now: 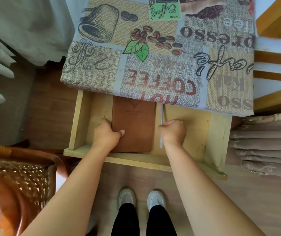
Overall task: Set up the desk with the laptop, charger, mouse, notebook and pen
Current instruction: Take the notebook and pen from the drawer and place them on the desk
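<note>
In the open pale wooden drawer (218, 133) lay a brown leather-covered notebook (136, 126). The left hand (106, 133) gripped its left edge, thumb on the cover. The right hand (173, 132), fingers curled, held a slim silver pen (161, 114) just beside the notebook.

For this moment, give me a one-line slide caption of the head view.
Left hand grips a brown notebook and right hand grips a pen in the open wooden drawer under the coffee-print tablecloth.
</note>
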